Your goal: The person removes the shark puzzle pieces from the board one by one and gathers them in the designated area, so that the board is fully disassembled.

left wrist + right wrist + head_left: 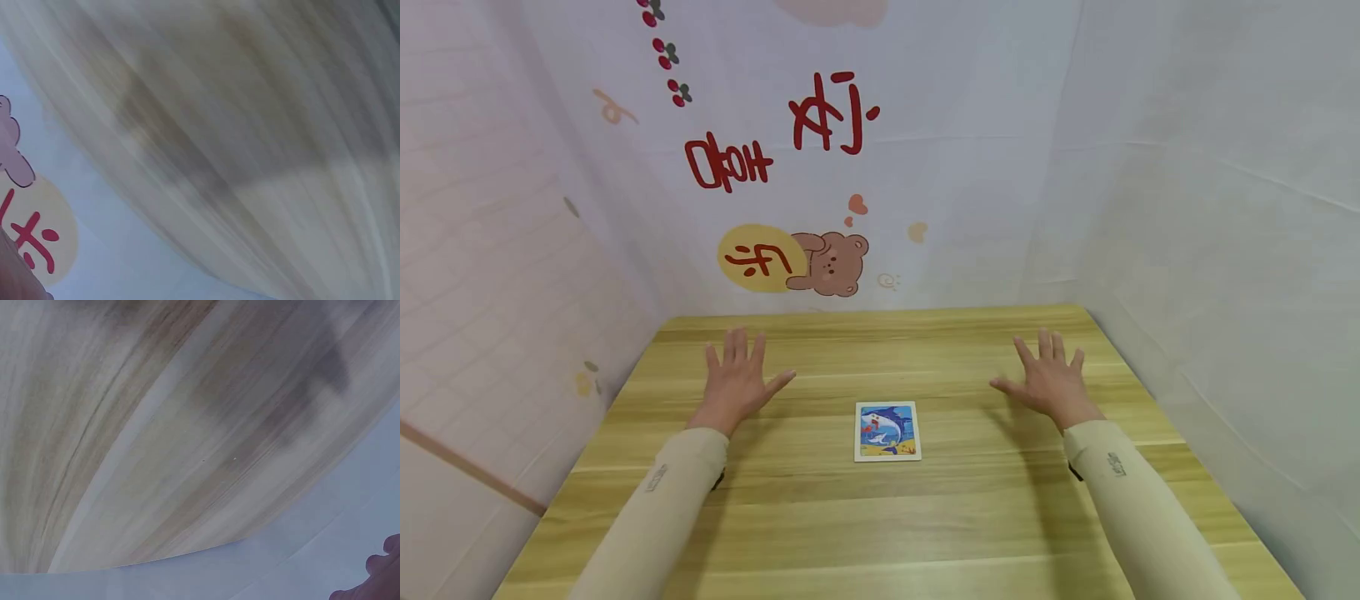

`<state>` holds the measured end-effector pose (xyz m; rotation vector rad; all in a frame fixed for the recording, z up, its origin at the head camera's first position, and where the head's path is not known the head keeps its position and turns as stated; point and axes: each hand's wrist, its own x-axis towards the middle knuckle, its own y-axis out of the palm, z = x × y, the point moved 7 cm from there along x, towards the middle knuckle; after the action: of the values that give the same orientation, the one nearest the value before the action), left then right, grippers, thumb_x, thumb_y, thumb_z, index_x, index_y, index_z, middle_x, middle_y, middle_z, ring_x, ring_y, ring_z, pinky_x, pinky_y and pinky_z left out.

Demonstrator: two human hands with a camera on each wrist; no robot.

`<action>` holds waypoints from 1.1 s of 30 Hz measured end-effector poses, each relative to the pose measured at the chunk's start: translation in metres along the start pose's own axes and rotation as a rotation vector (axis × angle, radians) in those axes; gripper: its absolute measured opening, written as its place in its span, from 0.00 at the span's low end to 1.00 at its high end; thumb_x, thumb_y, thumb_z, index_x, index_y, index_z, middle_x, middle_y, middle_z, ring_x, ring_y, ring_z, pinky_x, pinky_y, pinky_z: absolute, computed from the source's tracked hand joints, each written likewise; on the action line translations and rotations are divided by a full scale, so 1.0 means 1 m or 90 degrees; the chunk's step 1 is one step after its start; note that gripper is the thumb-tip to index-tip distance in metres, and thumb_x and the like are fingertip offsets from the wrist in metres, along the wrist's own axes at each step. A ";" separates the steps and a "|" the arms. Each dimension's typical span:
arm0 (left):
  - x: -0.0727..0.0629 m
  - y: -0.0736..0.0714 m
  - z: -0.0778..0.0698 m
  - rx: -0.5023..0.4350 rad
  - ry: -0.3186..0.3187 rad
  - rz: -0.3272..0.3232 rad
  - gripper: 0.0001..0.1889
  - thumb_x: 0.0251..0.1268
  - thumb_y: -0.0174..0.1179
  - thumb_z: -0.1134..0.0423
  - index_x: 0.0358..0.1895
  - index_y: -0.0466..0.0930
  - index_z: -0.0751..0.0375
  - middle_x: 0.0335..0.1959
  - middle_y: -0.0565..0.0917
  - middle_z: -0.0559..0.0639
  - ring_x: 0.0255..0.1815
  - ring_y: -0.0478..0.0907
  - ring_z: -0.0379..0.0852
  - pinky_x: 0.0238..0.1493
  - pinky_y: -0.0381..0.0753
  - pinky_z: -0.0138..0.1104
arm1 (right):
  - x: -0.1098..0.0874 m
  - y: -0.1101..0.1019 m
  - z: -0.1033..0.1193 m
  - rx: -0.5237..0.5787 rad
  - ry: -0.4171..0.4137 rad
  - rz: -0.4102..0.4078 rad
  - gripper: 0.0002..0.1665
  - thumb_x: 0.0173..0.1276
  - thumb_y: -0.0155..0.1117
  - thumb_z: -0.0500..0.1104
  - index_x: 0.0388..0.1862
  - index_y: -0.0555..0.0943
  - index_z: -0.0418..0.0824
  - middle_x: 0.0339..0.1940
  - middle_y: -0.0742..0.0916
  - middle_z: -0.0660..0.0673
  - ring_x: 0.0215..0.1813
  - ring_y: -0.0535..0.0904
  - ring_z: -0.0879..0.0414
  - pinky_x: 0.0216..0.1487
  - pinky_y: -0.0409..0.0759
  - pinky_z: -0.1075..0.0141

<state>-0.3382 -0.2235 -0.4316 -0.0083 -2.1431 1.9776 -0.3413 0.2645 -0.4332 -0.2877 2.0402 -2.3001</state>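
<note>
Two bare hands spread over the table, flat picture card lying between them.
White-bordered, near-square card with blue dolphin print lies flat on the light wood-grain table, apart from both hands, a bit nearer the person than they are. Left hand: back up, fingers extended and splayed, thumb toward card; grip uncurled and free. Right hand: same pose, mirrored, grip likewise uncurled and free, shadow on the table. Can't tell exact clearance. Both arms in cream long sleeves. Behind: white fabric backdrop with red characters, brown cartoon bear beside yellow disc. Wrist views: mostly table, bits of hand at lower corners.
</note>
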 end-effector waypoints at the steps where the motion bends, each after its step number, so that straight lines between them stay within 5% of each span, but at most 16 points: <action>1: 0.002 -0.001 -0.002 -0.005 0.001 0.000 0.51 0.69 0.43 0.28 0.78 0.47 0.68 0.76 0.41 0.76 0.77 0.34 0.71 0.68 0.31 0.68 | 0.001 0.000 0.001 0.003 0.000 -0.003 0.58 0.64 0.55 0.75 0.79 0.57 0.38 0.76 0.51 0.22 0.75 0.42 0.24 0.62 0.37 0.23; 16: 0.025 -0.014 -0.037 -0.091 -0.010 -0.022 0.49 0.68 0.44 0.28 0.78 0.51 0.65 0.78 0.44 0.72 0.78 0.37 0.67 0.69 0.34 0.67 | 0.015 -0.008 0.009 0.049 0.025 -0.014 0.55 0.68 0.50 0.74 0.79 0.56 0.38 0.76 0.49 0.22 0.76 0.40 0.26 0.62 0.37 0.22; 27: 0.031 -0.010 -0.070 -0.230 -0.019 -0.045 0.45 0.70 0.50 0.33 0.77 0.55 0.64 0.76 0.54 0.67 0.78 0.45 0.64 0.72 0.40 0.63 | 0.019 -0.009 0.030 0.085 0.042 -0.008 0.48 0.74 0.52 0.66 0.79 0.54 0.37 0.77 0.50 0.23 0.76 0.43 0.26 0.65 0.42 0.26; 33: 0.034 -0.001 -0.093 -0.318 -0.017 -0.048 0.41 0.70 0.55 0.37 0.75 0.60 0.62 0.74 0.62 0.62 0.76 0.54 0.60 0.73 0.47 0.56 | 0.020 -0.007 0.035 0.113 0.042 -0.025 0.44 0.76 0.51 0.61 0.78 0.56 0.35 0.75 0.56 0.22 0.74 0.52 0.25 0.66 0.54 0.30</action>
<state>-0.3555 -0.1272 -0.4187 0.0164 -2.5520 1.3653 -0.3541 0.2279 -0.4199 -0.2477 1.8564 -2.5251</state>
